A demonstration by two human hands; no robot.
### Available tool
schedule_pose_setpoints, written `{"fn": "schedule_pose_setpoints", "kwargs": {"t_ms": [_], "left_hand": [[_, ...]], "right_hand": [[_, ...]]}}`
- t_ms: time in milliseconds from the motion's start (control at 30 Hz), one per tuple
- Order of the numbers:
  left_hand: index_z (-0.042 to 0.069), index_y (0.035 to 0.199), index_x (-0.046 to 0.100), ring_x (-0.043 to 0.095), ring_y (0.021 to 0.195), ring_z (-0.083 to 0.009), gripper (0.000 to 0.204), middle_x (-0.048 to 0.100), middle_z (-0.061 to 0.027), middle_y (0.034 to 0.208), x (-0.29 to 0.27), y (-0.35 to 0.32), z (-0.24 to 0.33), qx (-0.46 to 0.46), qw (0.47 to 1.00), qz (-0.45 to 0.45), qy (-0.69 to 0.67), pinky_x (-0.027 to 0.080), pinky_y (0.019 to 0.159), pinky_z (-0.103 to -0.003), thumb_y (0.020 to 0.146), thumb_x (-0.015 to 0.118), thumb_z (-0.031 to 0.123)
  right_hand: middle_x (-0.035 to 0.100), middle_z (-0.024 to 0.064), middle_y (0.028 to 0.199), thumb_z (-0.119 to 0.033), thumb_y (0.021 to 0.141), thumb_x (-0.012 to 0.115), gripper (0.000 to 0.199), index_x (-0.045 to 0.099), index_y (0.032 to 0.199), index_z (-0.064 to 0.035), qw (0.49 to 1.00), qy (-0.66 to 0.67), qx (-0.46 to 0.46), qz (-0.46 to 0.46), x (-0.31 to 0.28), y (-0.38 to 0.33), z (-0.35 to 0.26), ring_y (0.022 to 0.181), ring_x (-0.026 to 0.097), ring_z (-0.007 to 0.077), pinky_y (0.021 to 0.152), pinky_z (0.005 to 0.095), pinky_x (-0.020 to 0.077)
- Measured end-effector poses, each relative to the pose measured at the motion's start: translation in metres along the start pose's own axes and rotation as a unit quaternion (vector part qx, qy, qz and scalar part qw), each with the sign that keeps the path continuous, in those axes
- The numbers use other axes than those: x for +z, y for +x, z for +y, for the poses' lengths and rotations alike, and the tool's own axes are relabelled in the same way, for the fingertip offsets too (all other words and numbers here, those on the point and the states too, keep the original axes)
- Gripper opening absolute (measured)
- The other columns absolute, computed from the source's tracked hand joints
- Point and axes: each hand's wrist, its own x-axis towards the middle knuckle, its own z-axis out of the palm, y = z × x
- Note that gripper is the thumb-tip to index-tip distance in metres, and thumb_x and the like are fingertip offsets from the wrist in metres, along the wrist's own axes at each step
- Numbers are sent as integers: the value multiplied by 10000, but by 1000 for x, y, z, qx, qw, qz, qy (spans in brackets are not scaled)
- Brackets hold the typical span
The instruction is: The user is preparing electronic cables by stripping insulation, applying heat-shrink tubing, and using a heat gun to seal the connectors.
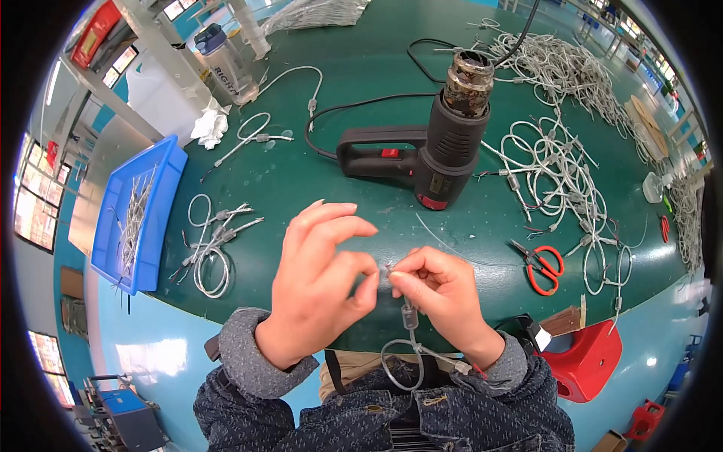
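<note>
My right hand (448, 294) pinches a thin grey cable (410, 318) just below its end, with thin bare or stripped strands showing past the fingertips. The cable hangs over the table's near edge, with a clear-grey moulded block on it and a loop below. Close to those strands, on their left, is my left hand (312, 275). Its index finger and thumb curl together in a pinch while the other fingers stay raised; whether anything lies between the tips cannot be made out. A black heat gun (452, 139) stands beyond both hands, nozzle upward.
On the green table (361, 68), orange-handled scissors (542, 267) and tangled grey cables (553, 169) lie right. To the left are bundled cables (215, 245), a blue tray (169, 192) of wires and a clear bottle (230, 68). A red stool (591, 361) stands at lower right.
</note>
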Motion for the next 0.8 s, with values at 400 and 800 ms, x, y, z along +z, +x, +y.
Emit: {"fn": "schedule_pose_setpoints", "kwargs": {"t_ms": [400, 800], "left_hand": [[98, 821, 649, 515, 1066, -323, 289, 587, -74, 1009, 2, -3, -8, 9, 999, -9, -30, 427, 881, -427, 566, 784, 91], [103, 749, 632, 514, 1068, -294, 206, 594, -48, 1025, 14, -11, 3, 29, 995, 75, 55, 417, 937, -495, 594, 766, 77]], "right_hand": [[628, 48, 767, -38, 828, 657, 79, 618, 836, 31, 998, 0, -67, 17, 2, 1, 3, 672, 589, 71, 574, 208, 467], [602, 81, 798, 55, 818, 621, 53, 584, 853, 39, 993, -35, -108, 27, 4, -2, 3, 704, 591, 112, 595, 218, 465]]}}
